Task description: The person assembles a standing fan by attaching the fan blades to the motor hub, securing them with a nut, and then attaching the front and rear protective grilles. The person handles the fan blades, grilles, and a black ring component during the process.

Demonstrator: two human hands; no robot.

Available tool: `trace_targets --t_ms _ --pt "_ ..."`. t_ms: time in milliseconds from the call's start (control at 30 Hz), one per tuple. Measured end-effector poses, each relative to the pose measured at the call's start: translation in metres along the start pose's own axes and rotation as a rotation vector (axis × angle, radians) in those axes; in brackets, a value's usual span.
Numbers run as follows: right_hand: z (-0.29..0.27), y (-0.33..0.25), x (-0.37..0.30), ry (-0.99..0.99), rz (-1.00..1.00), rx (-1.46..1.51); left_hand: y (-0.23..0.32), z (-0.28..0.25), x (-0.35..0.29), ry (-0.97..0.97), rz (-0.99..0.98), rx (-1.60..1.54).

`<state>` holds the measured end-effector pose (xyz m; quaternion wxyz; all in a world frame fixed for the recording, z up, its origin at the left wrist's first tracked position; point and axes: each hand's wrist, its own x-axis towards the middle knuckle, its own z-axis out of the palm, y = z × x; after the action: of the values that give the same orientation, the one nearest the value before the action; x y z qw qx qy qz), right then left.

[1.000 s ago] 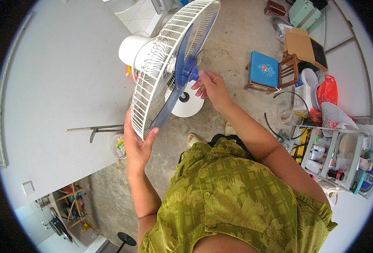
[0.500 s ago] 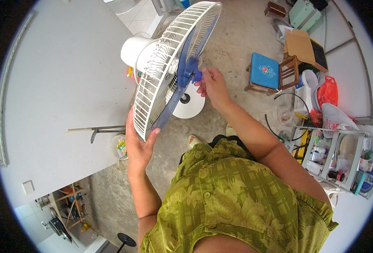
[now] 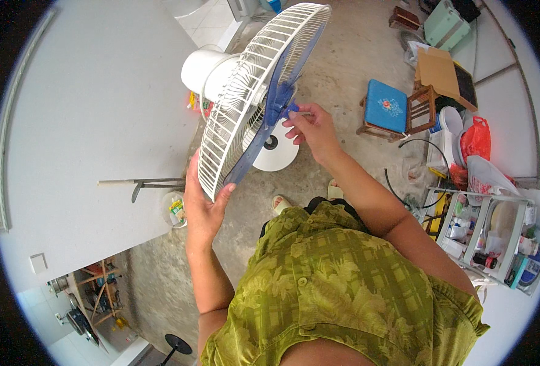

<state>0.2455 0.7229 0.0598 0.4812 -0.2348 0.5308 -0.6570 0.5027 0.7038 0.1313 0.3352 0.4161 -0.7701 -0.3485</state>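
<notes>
A white standing fan with a wire cage (image 3: 233, 104) is before me, its front grille off and its blue blades (image 3: 245, 160) bare. At the lower rim of the cage, my left hand (image 3: 204, 210) is closed with its thumb on the near side. My right hand (image 3: 316, 129) pinches a small blue knob (image 3: 292, 111) at the hub of the blades. The white motor housing (image 3: 204, 72) sticks out behind the cage on the left. Below it, the round white base (image 3: 277, 160) rests on the floor, partly hidden by the blades.
Right of the fan stands a wooden chair with a blue cushion (image 3: 386, 105). A grey shelf rack (image 3: 474, 235) full of small items, a red bag (image 3: 476, 139) and a cardboard box (image 3: 436, 70) line the right wall. At left are a white wall (image 3: 99, 122) and a small bin (image 3: 175, 210).
The fan sits slightly farther right in the view, along with the surroundings. My right fingers have shifted a little around the knob; my left hand keeps its hold on the cage rim.
</notes>
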Motion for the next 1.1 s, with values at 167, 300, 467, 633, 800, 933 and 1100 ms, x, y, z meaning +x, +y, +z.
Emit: trace_targets --t_ms 167,300,467,633,800,933,1100 --pt "-0.005 0.001 0.003 -0.008 0.017 -0.108 -0.001 0.000 0.000 0.005 0.023 -0.017" --pt "-0.008 0.004 0.008 -0.011 0.035 -0.148 -0.004 0.000 0.000 0.001 0.022 -0.010" --pt "-0.008 0.005 0.011 -0.025 0.050 -0.121 -0.003 0.000 0.000 -0.007 0.011 -0.023" --pt "-0.009 0.006 0.013 -0.032 0.126 -0.092 -0.004 -0.001 -0.002 -0.013 -0.034 0.016" --pt "-0.009 0.003 0.011 -0.060 0.129 -0.125 0.002 -0.002 -0.002 -0.013 -0.037 0.030" --pt "-0.007 -0.001 0.010 -0.060 0.157 -0.094 0.002 -0.002 -0.002 -0.010 -0.037 0.021" --pt "-0.009 0.000 0.013 -0.083 0.206 -0.094 0.002 -0.002 -0.002 -0.007 -0.033 0.024"
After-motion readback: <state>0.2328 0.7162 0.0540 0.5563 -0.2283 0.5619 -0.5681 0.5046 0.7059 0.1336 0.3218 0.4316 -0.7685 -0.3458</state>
